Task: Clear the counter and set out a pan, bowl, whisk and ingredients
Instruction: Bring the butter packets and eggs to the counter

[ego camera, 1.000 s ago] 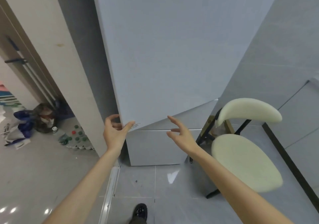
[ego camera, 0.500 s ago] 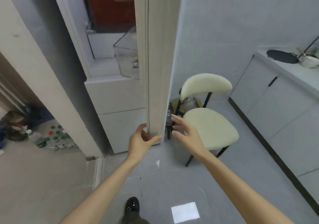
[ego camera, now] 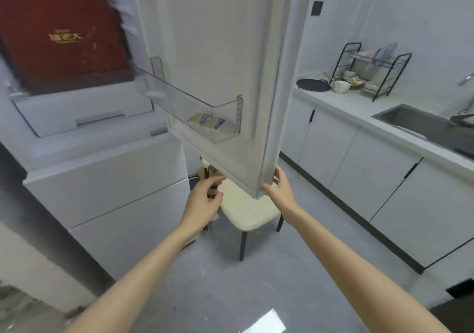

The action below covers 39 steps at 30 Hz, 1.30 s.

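Head: right hand (ego camera: 278,191) grips upright open door (ego camera: 218,50).

The fridge door (ego camera: 218,76) has swung open; right hand (ego camera: 278,191) now grips its corner.

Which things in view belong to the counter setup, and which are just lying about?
Job: fridge door, gripped at its lower corner by the right hand; packets in the door shelf; pan and bowl on the counter.
Lying about: chair, dish rack, sink, red box.
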Tool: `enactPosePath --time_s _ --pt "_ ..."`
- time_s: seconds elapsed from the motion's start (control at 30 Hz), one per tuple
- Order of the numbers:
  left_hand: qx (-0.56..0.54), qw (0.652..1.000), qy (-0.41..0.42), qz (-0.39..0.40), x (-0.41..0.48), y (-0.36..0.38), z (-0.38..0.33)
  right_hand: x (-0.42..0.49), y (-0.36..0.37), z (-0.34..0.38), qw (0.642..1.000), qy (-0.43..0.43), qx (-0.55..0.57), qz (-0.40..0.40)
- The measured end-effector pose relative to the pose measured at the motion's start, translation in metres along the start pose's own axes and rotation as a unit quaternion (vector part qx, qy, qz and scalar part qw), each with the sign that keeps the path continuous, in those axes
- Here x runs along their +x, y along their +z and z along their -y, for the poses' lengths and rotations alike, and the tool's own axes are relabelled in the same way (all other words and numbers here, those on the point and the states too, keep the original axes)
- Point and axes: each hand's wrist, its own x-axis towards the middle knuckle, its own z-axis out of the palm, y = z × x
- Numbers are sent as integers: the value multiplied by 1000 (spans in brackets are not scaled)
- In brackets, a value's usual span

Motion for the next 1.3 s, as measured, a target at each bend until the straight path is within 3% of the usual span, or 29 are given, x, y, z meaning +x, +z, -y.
enactPosePath --time_s 0.13,0.23,0.37,0.47,0.53,0.67,0.83,0.93,1.17,1.3 --pt "-1 998 53 14 27 -4 -31 21 -18 10 999 29 6 -15" --pt "1 997 80 9 45 -12 -50 18 -15 22 996 19 -2 -84" --pt "4 990 135 -28 64 -34 -70 2 -1 54 967 -182 -46 -173" --pt "18 982 178 -59 81 -60 -83 5 2 89 910 -330 -145 -205" --pt "33 976 201 -77 95 -78 -91 18 1 109 875 -372 -232 -202" --pt "45 968 229 -90 122 -104 -103 53 -1 128 849 -341 -371 -160" --pt "83 959 266 -57 159 -123 -114 75 -7 157 837 -306 -393 -225" --pt "116 950 288 -32 190 -124 -120 85 -11 175 831 -275 -432 -218" --pt "180 941 256 128 258 -106 -131 126 -19 236 850 -166 -494 -74" --pt "182 940 230 176 284 -97 -131 162 -15 255 857 -3 -511 72"
